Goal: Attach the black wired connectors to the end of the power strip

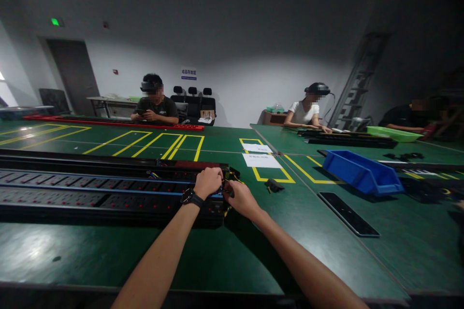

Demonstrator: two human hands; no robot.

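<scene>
Several long black power strips (90, 188) lie side by side across the green table (253, 251), their right ends in front of me. My left hand (208, 181), with a black watch on its wrist, is closed in a fist on top of the strips' right end. My right hand (241, 198) is closed just beside it, fingers pinched at the end of the strips where yellow and black wires (232, 174) stick out. What the fingers grip is too small to make out.
A small black part (274, 185) lies on a yellow-marked box to the right. A blue bin (362, 172), a flat black strip (348, 213) and white papers (261, 160) sit further right. Three other people sit at the far tables; a green tray (393, 133) is there too.
</scene>
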